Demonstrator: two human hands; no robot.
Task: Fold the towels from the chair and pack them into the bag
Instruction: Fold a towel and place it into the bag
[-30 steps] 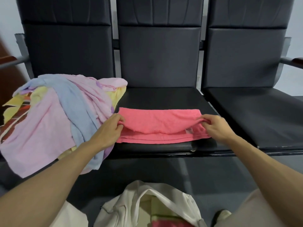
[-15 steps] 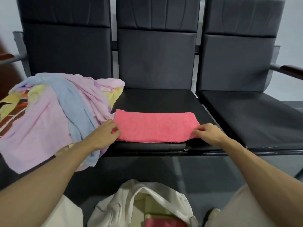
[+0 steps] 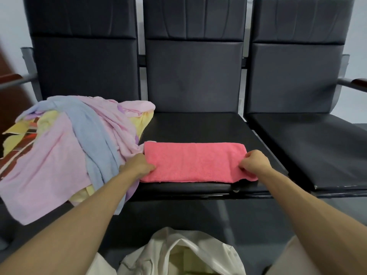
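Head view: a folded pink towel [image 3: 194, 161] lies flat along the front of the middle chair seat [image 3: 198, 126]; the left hand [image 3: 139, 165] pinches its left end with curled fingers; the right hand [image 3: 255, 161] pinches its right end likewise; a loose pile of towels [image 3: 65, 151] covers the left seat, just beside the pink one; a white bag [image 3: 178, 255] sits open on the floor below.

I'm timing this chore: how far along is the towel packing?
Done: pale yellow cloth already shows inside the bag. In hand: the pink towel, folded to a strip on the middle seat, left hand and right hand gripping its ends. Left: the pastel heap lies unfolded.
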